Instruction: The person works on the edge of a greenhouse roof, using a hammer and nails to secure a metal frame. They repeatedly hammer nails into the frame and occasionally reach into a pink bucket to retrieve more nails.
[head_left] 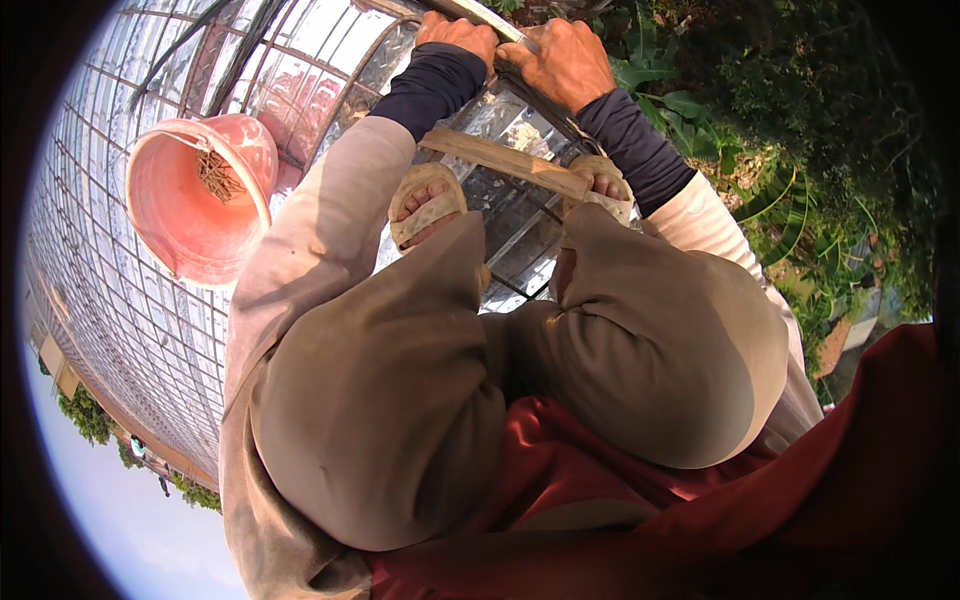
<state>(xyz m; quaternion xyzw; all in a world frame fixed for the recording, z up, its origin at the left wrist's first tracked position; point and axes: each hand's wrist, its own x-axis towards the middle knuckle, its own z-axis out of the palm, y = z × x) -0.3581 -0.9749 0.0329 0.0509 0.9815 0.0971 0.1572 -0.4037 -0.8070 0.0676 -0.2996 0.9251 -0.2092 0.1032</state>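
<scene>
At the top of the head view, my left hand [458, 40] is closed at the edge of the mesh-covered surface, its fingers bent around a long pale bar [488, 16]. To its right, my right hand [566, 66] is closed too, thumb pressed against the lower end of the same bar. The undersides of both grips are hidden. Below the hands a wooden batten [508, 164] lies crosswise between my two sandalled feet. A pinkish-orange bucket [160, 205] lies tipped on the mesh at the left, with thin brown pieces [218, 177] inside.
A grid of thin metal bars [90, 230] over shiny silvery sheeting stretches left. Dark rods [240, 65] lie on it near the top. Right of my hands the surface ends, with green plants [790, 130] beyond the edge. A person [140, 450] appears far off, lower left.
</scene>
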